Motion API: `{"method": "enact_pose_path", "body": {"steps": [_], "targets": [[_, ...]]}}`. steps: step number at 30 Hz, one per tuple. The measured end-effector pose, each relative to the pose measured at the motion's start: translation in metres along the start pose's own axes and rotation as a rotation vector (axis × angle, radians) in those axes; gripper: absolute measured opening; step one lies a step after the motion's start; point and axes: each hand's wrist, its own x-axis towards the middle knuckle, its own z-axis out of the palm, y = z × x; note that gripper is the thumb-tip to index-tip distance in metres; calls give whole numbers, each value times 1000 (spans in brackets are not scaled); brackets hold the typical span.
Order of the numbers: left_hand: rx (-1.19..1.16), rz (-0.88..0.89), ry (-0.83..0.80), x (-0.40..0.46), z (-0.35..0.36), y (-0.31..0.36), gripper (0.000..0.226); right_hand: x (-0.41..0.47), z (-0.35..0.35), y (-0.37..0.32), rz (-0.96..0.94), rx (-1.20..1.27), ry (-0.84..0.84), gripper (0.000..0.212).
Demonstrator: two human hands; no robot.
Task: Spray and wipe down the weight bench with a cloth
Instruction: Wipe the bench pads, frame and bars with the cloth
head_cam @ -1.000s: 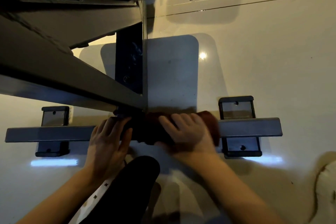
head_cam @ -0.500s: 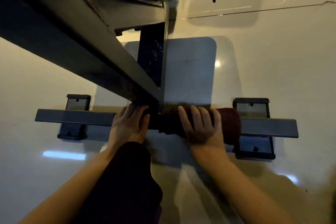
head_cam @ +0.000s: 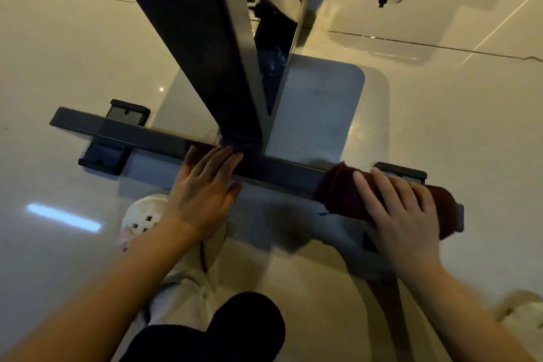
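Now right hand (head_cam: 402, 211) presses cloth (head_cam: 338, 194) on crossbar (head_cam: 282, 170) — left hand (head_cam: 202, 185) braces.

Gym or home workout room: dark steel weight bench frame (head_cam: 205, 47) with floor crossbar (head_cam: 141, 134) on rubber-capped feet (head_cam: 101, 156), standing on glossy pale tiled floor (head_cam: 58, 47), ceiling lights reflected

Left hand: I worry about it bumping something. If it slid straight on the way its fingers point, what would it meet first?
Probably the upright post rising from the floor bar; the left hand has fingertips almost at its base.
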Motion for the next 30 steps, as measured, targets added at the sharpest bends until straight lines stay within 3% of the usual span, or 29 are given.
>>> {"method": "enact_pose_path", "body": {"steps": [6,11,14,17,20,23,25,30], "targets": [[-173,-70,-60,6,-10,3,58,-9,8,-39,206,123,48,68],[-328,-200,127,-18,-7,-4,48,38,7,-107,-9,193,58,67],[-372,-246,209,-19,-12,-10,42,81,-6,-156,-196,162,-85,84],[-355,-206,196,-15,-12,-6,41,105,-17,-172,-342,111,-242,75],[-299,-167,124,-12,-9,2,44,100,-15,-156,-416,13,-325,79],[-180,-14,47,-12,-5,12,43,81,-5,-119,-409,-40,-189,98],[-109,61,21,-15,-4,20,42,65,1,-92,-508,-147,-289,111],[-35,117,33,-6,-9,36,45,67,-17,-34,-748,-129,-199,91]]}}
